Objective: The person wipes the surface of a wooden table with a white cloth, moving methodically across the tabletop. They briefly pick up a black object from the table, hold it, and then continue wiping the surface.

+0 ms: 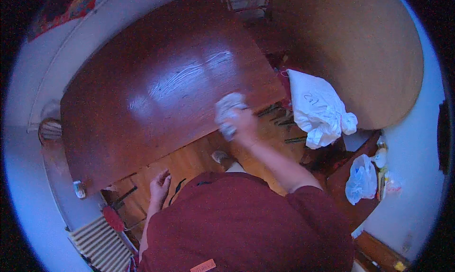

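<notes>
My right hand (245, 122) is closed around a crumpled light-coloured cloth (231, 106), pressed near the front edge of a large dark reddish-brown wooden table (109, 115). Pale light reflects off the tabletop, with streaky marks in the shine. Lower down, my left hand (160, 184) hangs beside my body, short of the table edge. Its fingers are loosely bent and apart, and nothing shows in them.
A stuffed white sack (315, 106) sits right of the table, before a big round brown board (379, 49). Further right lies a clear plastic bag (361, 179). A small can (79, 189) stands at the table's left corner, above a slatted radiator (102, 243).
</notes>
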`<act>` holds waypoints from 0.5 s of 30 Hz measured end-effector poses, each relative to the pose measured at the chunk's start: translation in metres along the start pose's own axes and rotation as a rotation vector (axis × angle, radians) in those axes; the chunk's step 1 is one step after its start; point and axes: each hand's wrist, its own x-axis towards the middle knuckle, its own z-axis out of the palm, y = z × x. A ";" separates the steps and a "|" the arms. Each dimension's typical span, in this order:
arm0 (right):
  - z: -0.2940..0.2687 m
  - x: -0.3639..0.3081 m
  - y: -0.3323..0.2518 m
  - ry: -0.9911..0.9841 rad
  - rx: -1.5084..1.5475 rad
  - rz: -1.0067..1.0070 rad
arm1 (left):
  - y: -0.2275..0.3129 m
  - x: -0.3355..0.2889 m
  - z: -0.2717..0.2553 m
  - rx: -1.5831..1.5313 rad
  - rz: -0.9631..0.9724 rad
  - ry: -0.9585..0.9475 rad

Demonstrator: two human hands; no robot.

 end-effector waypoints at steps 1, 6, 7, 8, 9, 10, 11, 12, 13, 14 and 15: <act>0.030 -0.001 -0.006 -0.140 -0.103 -0.006 | 0.008 0.002 0.001 0.030 0.025 -0.019; 0.053 -0.004 -0.006 0.152 -0.324 -0.737 | 0.045 0.011 0.008 0.212 0.063 -0.086; 0.059 0.013 0.024 0.197 -0.223 -0.512 | 0.030 0.012 0.006 0.199 0.090 -0.087; 0.034 0.026 0.043 0.233 -0.194 -0.386 | 0.017 0.010 0.003 0.175 0.108 -0.082; 0.005 0.038 0.062 0.277 -0.165 -0.252 | 0.015 0.009 0.001 0.146 0.092 -0.074; -0.025 0.050 0.082 0.319 -0.129 -0.121 | 0.014 0.005 -0.003 0.122 0.070 -0.067; -0.053 0.047 0.113 0.526 -0.555 -0.273 | 0.010 0.003 -0.006 0.095 0.051 -0.067; -0.076 0.050 0.127 0.546 -0.611 -0.171 | 0.000 0.001 -0.010 0.068 0.040 -0.070; -0.092 0.055 0.133 0.569 -0.669 -0.070 | -0.012 0.003 -0.011 0.038 0.034 -0.073; -0.093 0.058 0.131 0.593 -0.645 -0.002 | -0.022 0.001 -0.011 0.008 0.020 -0.070; -0.090 0.062 0.127 0.619 -0.615 0.065 | -0.027 -0.001 -0.013 0.031 0.032 -0.079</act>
